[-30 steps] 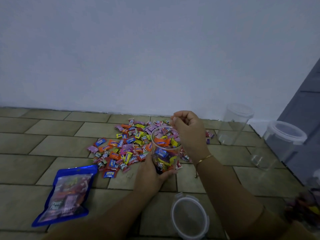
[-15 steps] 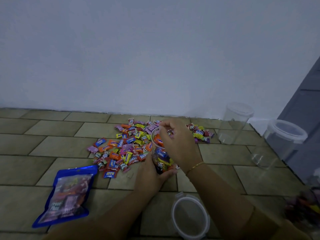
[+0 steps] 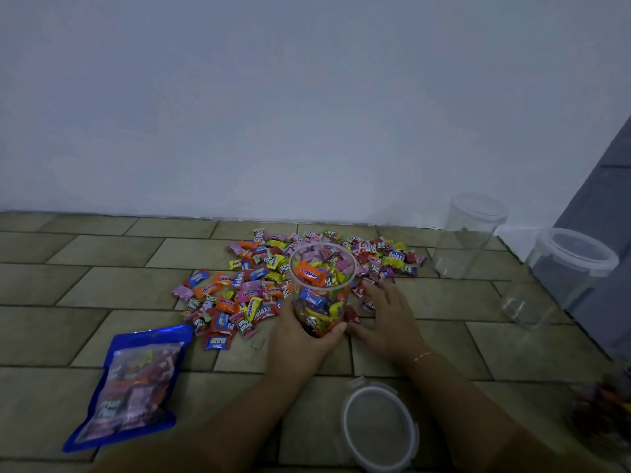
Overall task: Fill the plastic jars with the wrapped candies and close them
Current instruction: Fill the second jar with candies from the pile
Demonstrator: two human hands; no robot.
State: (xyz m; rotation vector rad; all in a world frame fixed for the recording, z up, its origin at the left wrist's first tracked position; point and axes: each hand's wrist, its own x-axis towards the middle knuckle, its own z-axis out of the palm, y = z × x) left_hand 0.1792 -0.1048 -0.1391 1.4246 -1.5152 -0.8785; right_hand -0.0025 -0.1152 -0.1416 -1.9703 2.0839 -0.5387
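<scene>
blue foil candy bag [image 3: 131, 387] lies far left on the tiles. left hand [image 3: 300, 339] curls around the clear plastic jar [image 3: 321, 288], nearly full, amid wrapped candies [image 3: 239, 291]. right hand [image 3: 386, 315] rests flat, fingers spread, beside it.

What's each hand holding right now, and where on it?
Left hand grips the candy-filled jar round its lower wall, thumb across the front. Right hand holds nothing; its fingers lie spread over loose candies on the floor.
</scene>
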